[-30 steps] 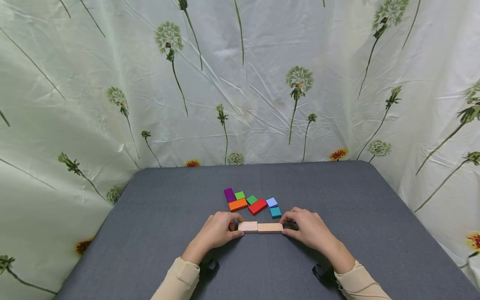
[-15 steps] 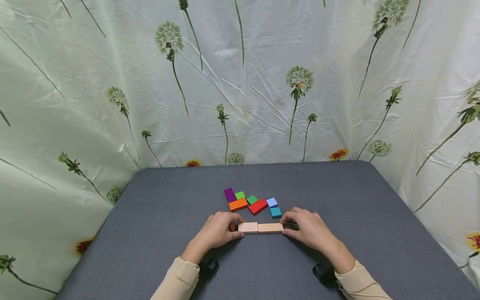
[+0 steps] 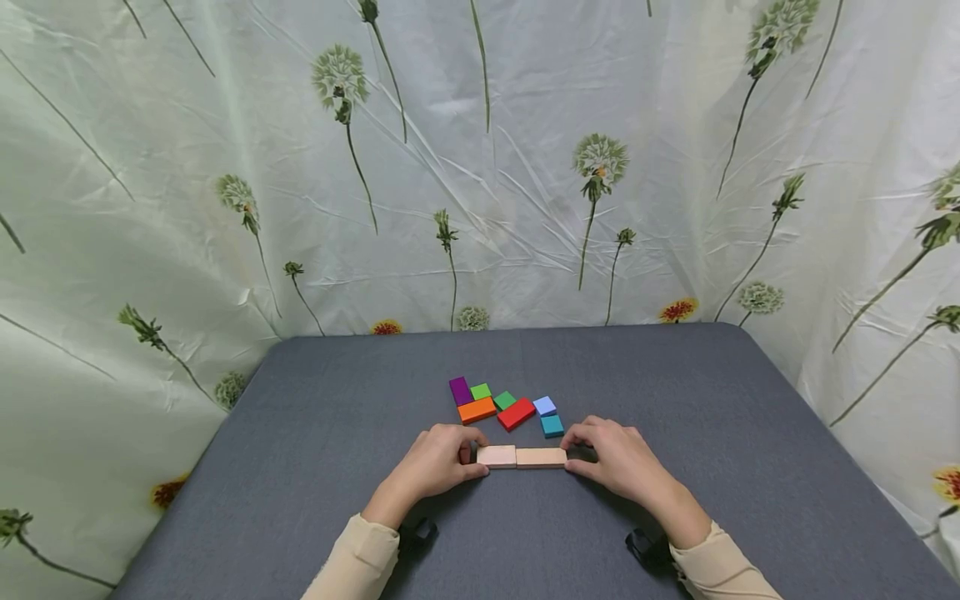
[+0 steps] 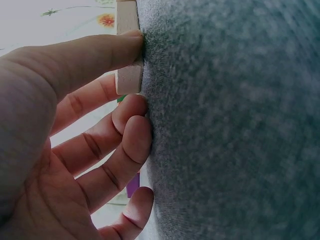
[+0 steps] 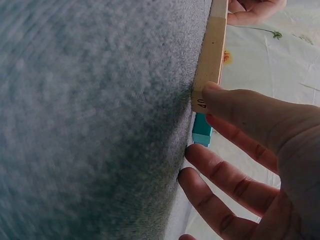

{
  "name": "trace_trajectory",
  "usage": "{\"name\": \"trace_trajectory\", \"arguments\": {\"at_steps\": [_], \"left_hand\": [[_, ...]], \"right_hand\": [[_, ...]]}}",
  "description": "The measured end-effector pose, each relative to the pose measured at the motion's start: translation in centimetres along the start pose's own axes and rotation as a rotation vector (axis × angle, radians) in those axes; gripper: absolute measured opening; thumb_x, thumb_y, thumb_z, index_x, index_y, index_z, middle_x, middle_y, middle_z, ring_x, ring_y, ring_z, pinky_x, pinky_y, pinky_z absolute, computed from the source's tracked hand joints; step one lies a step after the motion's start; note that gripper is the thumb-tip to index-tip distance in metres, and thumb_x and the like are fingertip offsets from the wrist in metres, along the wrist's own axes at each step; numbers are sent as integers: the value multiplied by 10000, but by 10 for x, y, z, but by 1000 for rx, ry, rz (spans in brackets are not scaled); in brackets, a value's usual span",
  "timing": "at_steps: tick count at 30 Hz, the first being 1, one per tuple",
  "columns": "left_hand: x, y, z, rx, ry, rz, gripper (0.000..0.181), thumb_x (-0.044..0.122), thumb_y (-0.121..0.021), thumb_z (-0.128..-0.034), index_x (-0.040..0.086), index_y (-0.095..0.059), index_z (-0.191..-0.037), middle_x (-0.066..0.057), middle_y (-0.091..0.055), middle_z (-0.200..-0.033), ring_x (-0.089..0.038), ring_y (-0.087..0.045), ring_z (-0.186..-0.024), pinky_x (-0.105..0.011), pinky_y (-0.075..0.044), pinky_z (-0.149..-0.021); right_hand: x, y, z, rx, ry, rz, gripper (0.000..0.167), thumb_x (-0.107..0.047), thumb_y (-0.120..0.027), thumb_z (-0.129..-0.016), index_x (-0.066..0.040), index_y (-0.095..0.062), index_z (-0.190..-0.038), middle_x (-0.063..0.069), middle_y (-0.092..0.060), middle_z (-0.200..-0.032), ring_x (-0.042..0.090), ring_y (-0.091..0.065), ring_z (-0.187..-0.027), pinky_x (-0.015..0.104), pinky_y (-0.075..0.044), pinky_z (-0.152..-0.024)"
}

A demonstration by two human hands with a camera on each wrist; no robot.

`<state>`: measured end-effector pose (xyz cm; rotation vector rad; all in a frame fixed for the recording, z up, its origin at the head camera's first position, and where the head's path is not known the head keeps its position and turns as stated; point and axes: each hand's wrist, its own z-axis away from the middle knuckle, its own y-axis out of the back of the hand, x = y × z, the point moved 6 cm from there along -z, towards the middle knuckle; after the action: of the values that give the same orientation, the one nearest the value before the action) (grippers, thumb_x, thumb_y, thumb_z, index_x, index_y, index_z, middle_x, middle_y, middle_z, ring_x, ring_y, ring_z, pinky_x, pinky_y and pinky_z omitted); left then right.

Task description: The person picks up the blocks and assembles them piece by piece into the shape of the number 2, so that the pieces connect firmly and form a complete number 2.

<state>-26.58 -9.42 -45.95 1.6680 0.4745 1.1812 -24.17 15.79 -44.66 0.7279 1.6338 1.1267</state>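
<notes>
From where I stand, the left hand (image 3: 442,454) pinches the outer end of a pale pink wooden block (image 3: 497,456), and the right hand (image 3: 615,457) has thumb and fingers closed on the outer end of a tan wooden block (image 3: 541,457), its near side stamped 40. The two blocks lie flat on the grey cloth-covered table (image 3: 337,400), end to end and touching, between the hands.

The weak spot, to my eye, is that seam: nothing grips it, so uneven pushing, or one hand turning a little, could make the pair buckle or slide out of line. Should they be lifted, easing the inward squeeze could open the joint.

The other danger is just beyond. The right fingers are near the teal block (image 3: 552,426), which sits by the light blue block (image 3: 545,406), and a careless knuckle could knock it askew. The left fingers come close to the orange block (image 3: 477,410) too; a forward slip might shove it or the red block (image 3: 516,413) beside it.
</notes>
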Motion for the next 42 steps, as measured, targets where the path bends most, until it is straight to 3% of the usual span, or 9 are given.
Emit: {"name": "trace_trajectory", "arguments": {"at_steps": [9, 18, 28, 42], "left_hand": [[-9, 1, 7, 3, 31, 42, 348, 261, -902, -886, 172, -766, -1193, 87, -554, -709, -46, -462, -604, -241, -345, -579], [-17, 3, 17, 34, 31, 123, 316, 252, -870, -921, 180, -746, -1202, 92, -592, -767, -41, -503, -627, -243, -430, -607], [-19, -2, 15, 42, 80, 144, 247, 255, -849, -940, 203, -760, -1164, 99, -597, -753, -44, -500, -619, -245, -397, -600], [-16, 1, 15, 44, 83, 167, 225, 264, -853, -938, 213, -763, -1138, 93, -602, -772, -47, -494, -623, -235, -390, -605]], "right_hand": [[-1, -2, -2, -18, -5, -26, 182, -293, -899, -881, -296, -758, -997, -82, -710, -1028, 137, -674, -968, 509, -503, -836], [1, -2, -3, -43, -17, -45, 173, -326, -887, -893, -307, -757, -1005, -93, -709, -1045, 122, -664, -982, 509, -484, -850], [3, -2, -3, -58, -56, -72, 166, -340, -877, -903, -303, -764, -1019, -87, -709, -1058, 128, -660, -1002, 501, -478, -856], [16, 8, -8, -67, -21, -188, 177, -271, -839, -944, -210, -780, -1099, -71, -737, -1026, 92, -664, -930, 387, -557, -830]]}}
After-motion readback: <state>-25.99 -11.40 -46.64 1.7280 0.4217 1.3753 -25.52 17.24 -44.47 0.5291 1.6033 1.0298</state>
